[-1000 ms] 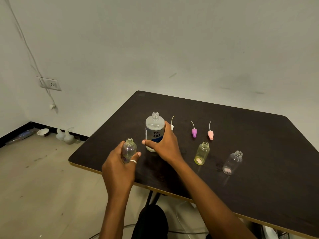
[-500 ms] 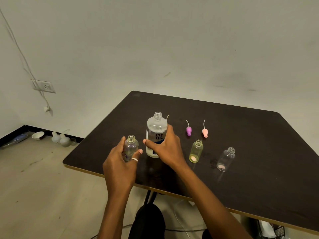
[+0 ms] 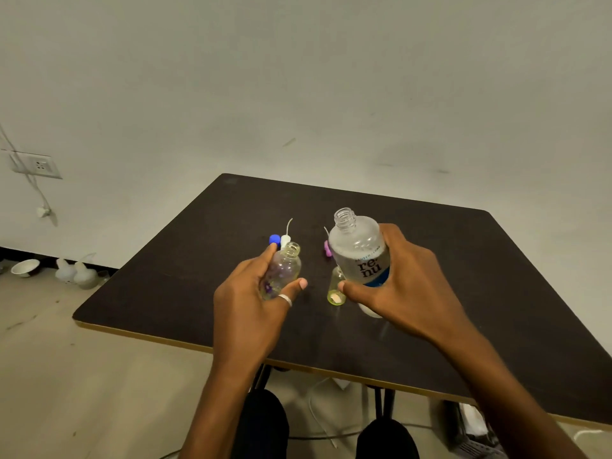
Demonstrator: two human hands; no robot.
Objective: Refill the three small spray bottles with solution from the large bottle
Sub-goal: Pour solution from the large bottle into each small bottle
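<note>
My right hand [image 3: 402, 286] grips the large clear bottle [image 3: 359, 251], uncapped, labelled "renu", lifted above the dark table [image 3: 165, 286] and tilted slightly left. My left hand [image 3: 251, 303] holds a small clear spray bottle [image 3: 284, 270] with purple marks, its mouth open, raised off the table. A small yellow-green bottle [image 3: 335, 288] stands on the table between my hands, partly hidden by the large bottle. A white spray top with its tube [image 3: 285, 238] and a blue cap [image 3: 274, 239] lie behind the left bottle. A pink-purple spray top [image 3: 327, 249] peeks out beside the large bottle. The third small bottle is hidden.
The table's near edge [image 3: 331, 369] runs across in front of my knees. A wall socket with a hanging cable [image 3: 36, 165] is at the left. On the floor by the wall sit a white bowl [image 3: 25, 267] and white plastic bottles [image 3: 77, 274].
My right hand has lifted the large bottle off the table and moved it right. My left hand has raised the small clear bottle. The blue cap and white spray top are now uncovered.
</note>
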